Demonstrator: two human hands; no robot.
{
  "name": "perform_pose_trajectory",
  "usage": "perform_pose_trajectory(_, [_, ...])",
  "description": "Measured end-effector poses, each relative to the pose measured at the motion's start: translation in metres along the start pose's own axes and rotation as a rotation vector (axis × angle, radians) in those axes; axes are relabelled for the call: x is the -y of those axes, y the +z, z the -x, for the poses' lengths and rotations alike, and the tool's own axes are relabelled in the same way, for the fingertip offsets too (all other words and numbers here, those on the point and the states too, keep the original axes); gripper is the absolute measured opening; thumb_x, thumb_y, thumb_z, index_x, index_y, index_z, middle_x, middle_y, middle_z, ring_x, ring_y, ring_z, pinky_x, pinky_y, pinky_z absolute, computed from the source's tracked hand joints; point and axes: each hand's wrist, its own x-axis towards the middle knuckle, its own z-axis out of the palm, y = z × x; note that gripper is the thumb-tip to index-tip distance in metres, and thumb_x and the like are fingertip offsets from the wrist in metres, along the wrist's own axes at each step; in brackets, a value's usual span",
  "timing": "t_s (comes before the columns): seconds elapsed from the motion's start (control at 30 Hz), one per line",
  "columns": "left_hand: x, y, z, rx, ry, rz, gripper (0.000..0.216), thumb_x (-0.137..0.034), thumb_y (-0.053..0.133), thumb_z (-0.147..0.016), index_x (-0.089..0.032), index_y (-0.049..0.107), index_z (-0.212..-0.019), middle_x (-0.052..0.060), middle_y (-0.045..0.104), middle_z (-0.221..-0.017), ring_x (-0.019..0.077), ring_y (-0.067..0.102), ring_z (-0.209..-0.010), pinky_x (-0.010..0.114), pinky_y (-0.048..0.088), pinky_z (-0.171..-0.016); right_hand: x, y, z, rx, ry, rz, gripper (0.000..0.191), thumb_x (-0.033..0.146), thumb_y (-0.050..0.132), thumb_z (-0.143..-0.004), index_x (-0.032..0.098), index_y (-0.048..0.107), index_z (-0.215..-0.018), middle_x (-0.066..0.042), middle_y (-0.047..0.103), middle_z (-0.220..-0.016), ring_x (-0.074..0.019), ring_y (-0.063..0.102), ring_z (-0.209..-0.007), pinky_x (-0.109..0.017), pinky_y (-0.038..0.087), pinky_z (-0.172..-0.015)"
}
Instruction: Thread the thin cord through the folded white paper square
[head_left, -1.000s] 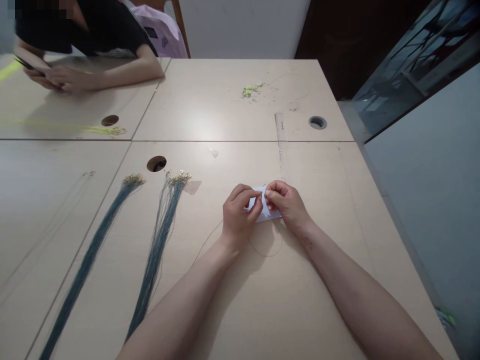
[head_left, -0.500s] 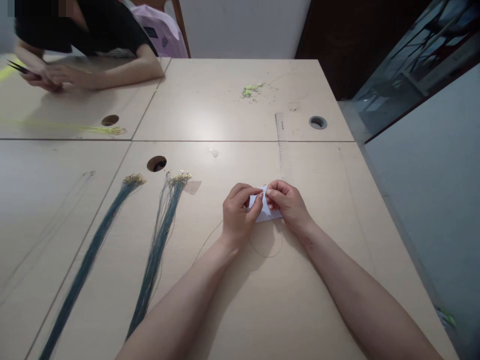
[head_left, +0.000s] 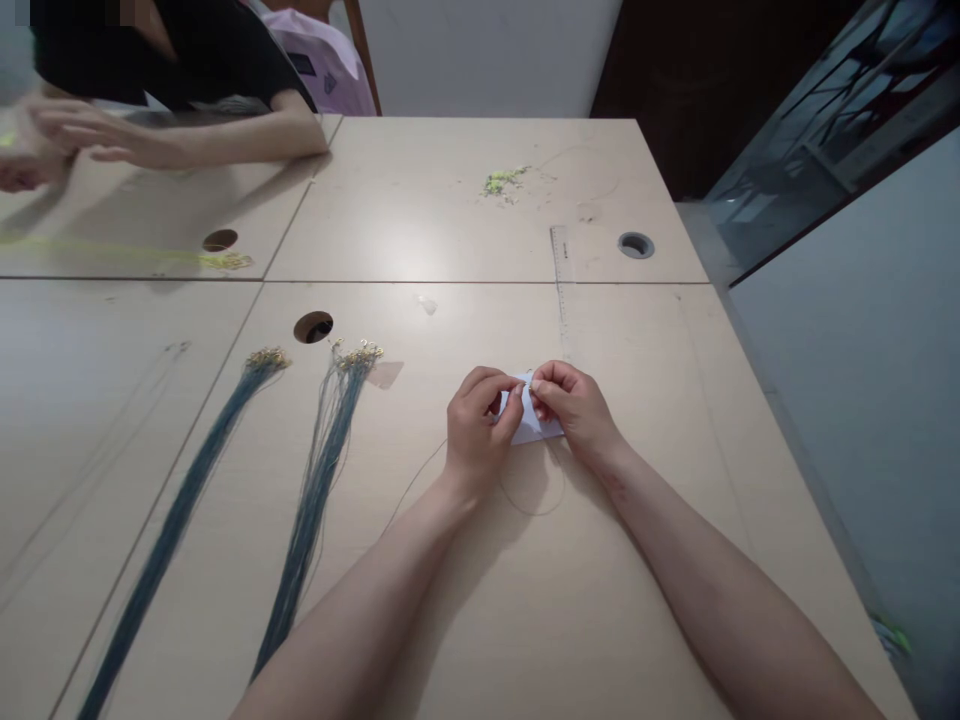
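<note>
My left hand (head_left: 482, 415) is closed in a pinch, thumb against forefinger, with a thin cord (head_left: 541, 514) running out beneath it and curving in a loop on the table. Facing it, fingertips almost touching, my right hand (head_left: 570, 400) pinches a tiny gold-coloured piece (head_left: 532, 387) too small to make out fully. Under both hands lies a small white card (head_left: 534, 430). To the left, two bundles of dark blue-green cords, one farther left (head_left: 196, 480) and one nearer (head_left: 321, 490), lie with gold-coloured metal ends at the top.
A clear ruler (head_left: 559, 275) lies beyond my hands. Yellow-green scraps (head_left: 506, 180) sit farther back. Table holes (head_left: 313, 327) and seams break the surface. Across the table, a person's forearm (head_left: 247, 138) rests near yellow cords (head_left: 225, 261).
My hands stay almost in place, and the gold-coloured piece shows more plainly at my right fingertips. The other person's hands have moved apart and left; the dark tweezers no longer show.
</note>
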Motion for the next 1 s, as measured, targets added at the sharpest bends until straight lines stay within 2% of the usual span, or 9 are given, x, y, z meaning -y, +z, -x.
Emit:
perform_pose_trajectory(0.47, [-0.0027,-0.0012,-0.0021,-0.007,-0.030,0.011,0.011,-0.018,0.052,-0.081,-0.017,0.063,-0.080,0.002,0.057,-0.076,0.0085,0.050,-0.063,0.021,0.039,-0.053,0.0010,0.0006,0.0002,-0.014,0.012,-0.014,0.013,0.028,0.058,-0.069,0.018,0.051,-0.065,0.005,0.051,-0.054,-0.0071,0.045,-0.045,-0.021,0.034,-0.045])
perform_pose_trajectory(1.0, [-0.0007,-0.0003,-0.0015,0.006,-0.020,0.028,0.007,-0.018,0.057,-0.078,-0.018,0.064,-0.080,0.001,0.057,-0.074,0.0065,0.043,-0.055,0.021,0.036,-0.050,0.0008,0.0010,-0.0001,-0.005,0.007,-0.002,0.012,0.028,0.058,-0.069,0.018,0.051,-0.065,0.005,0.050,-0.053,-0.0073,0.044,-0.045,-0.021,0.035,-0.045])
